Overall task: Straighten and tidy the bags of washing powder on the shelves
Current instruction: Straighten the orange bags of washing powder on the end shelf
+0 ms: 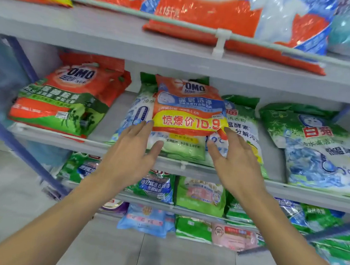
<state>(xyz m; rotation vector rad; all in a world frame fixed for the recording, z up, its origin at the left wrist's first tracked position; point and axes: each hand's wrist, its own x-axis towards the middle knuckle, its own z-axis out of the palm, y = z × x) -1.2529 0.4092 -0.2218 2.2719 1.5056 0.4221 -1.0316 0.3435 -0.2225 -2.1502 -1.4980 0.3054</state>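
Mid-frame, the left grip (pixel 133 147) and right grip (pixel 232 157), both open-fingered, meet the orange bag's (pixel 190 110) lower corners; it looks soft, slick and saggy, best taken by both sides.

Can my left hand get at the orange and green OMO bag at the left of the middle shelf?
Probably yes. The left hand is open, and the orange and green plastic OMO bag lies uncovered at the front of the shelf, with only bare shelf between them.
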